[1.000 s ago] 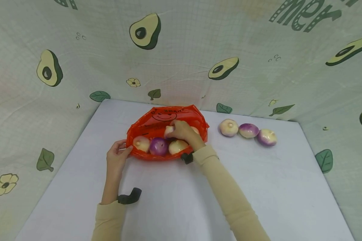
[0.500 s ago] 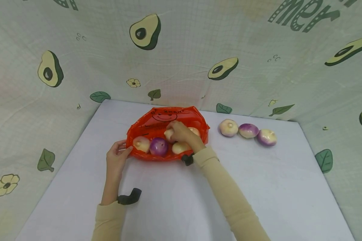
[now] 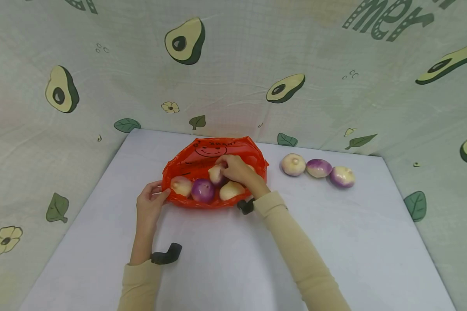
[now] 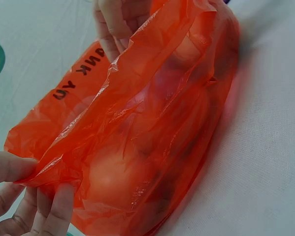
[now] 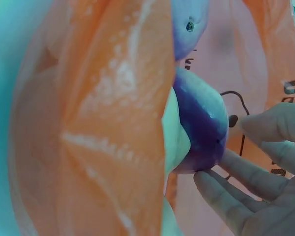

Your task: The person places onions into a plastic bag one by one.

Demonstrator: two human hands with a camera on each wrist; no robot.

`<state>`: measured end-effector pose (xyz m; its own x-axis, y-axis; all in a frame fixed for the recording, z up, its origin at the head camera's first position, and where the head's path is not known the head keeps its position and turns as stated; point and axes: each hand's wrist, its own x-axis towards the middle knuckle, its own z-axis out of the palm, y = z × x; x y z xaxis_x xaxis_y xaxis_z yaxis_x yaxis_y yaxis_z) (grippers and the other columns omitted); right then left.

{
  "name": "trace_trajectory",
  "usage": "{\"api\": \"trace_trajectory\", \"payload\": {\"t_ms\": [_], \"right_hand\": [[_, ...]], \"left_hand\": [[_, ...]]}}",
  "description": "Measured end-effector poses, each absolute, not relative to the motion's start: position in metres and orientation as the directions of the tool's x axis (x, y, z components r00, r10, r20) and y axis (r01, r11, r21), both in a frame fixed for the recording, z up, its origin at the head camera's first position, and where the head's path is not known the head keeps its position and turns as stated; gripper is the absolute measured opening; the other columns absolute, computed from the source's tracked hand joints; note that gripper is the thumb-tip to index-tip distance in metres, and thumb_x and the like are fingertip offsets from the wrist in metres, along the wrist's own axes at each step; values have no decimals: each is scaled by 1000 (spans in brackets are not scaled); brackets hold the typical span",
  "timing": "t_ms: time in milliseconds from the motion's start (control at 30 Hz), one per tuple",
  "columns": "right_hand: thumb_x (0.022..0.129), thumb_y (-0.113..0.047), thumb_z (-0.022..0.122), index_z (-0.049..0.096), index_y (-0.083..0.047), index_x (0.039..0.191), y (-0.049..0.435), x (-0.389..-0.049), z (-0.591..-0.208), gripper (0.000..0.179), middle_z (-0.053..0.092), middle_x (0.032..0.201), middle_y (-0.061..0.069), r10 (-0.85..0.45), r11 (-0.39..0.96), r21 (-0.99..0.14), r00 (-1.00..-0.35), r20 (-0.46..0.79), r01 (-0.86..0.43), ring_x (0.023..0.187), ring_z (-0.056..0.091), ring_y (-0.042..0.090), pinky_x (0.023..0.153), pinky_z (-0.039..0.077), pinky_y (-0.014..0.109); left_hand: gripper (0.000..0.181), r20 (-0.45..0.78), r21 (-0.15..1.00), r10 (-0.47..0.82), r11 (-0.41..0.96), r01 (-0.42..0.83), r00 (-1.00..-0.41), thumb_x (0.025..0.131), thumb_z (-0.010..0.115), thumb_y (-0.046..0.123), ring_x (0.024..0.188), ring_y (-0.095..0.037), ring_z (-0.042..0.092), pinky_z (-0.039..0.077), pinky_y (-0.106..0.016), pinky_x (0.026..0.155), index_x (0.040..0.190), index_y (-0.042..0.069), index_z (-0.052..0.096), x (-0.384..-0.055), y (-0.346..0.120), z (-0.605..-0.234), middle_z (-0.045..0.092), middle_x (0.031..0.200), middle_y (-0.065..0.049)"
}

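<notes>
A red plastic bag (image 3: 239, 150) lies on its side with its mouth gaping toward me. My left hand (image 3: 151, 199) pinches the left edge of its rim between thumb and fingers (image 4: 61, 209). Inside are several purple-and-white turnips: a pale one (image 3: 181, 186) at the left, a purple one (image 3: 203, 190) beside it, and a whitish one (image 3: 231, 190) at the front right. My right hand (image 3: 239, 169) reaches into the mouth at a turnip (image 5: 204, 120). Its fingertips touch that turnip's side in the right wrist view, while the thumb stands apart from it.
Three more purple-and-white turnips, a pale one (image 3: 293, 164), a purple one (image 3: 318, 168) and a two-toned one (image 3: 342, 177), lie in a row on the white table (image 3: 218, 259) right of the bag. A cloth printed with avocados (image 3: 184, 41) hangs behind.
The right hand has drawn slightly back to the right and its fingers have loosened, showing more of the turnip at them. The left hand keeps its hold on the bag's rim.
</notes>
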<state>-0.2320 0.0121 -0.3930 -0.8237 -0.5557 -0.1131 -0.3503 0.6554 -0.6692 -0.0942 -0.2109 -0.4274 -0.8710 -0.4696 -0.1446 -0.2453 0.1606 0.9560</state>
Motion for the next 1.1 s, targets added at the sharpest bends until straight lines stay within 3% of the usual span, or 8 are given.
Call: {"api": "trace_trajectory", "payload": {"t_ms": [533, 833, 967, 1100], "right_hand": [[91, -22, 54, 57, -11, 121, 24, -229, -389, 32, 59, 117, 5, -461, 722, -646, -869, -178, -250, 102, 54, 19, 98, 46, 36], [93, -26, 48, 56, -14, 122, 33, -227, -381, 32, 57, 121, 4, -401, 766, -602, -899, -176, -224, 109, 51, 22, 102, 42, 41], [93, -24, 50, 58, -12, 122, 43, -225, -370, 32, 58, 124, 7, -412, 741, -620, -904, -115, -259, 117, 51, 25, 103, 40, 43], [93, -18, 53, 60, -7, 118, 58, -223, -361, 29, 62, 119, 10, -414, 680, -667, -910, -6, -305, 113, 57, 27, 100, 44, 42]], "left_hand": [[35, -139, 954, -474, 172, -246, -870, 91, 59, 18, 75, 1, 56, 52, -12, 69, 123, 7, 55, -94, -212, -428, 56, 108, -11], [36, -147, 954, -470, 167, -250, -871, 90, 59, 20, 77, -1, 56, 52, -11, 70, 124, 8, 54, -94, -213, -427, 56, 111, -11], [36, -148, 953, -470, 168, -253, -870, 91, 59, 20, 77, -1, 56, 52, -13, 71, 125, 9, 54, -94, -213, -427, 55, 110, -11], [36, -148, 953, -471, 166, -252, -870, 90, 59, 20, 77, -1, 56, 52, -13, 71, 124, 8, 54, -94, -214, -427, 55, 109, -10]]}}
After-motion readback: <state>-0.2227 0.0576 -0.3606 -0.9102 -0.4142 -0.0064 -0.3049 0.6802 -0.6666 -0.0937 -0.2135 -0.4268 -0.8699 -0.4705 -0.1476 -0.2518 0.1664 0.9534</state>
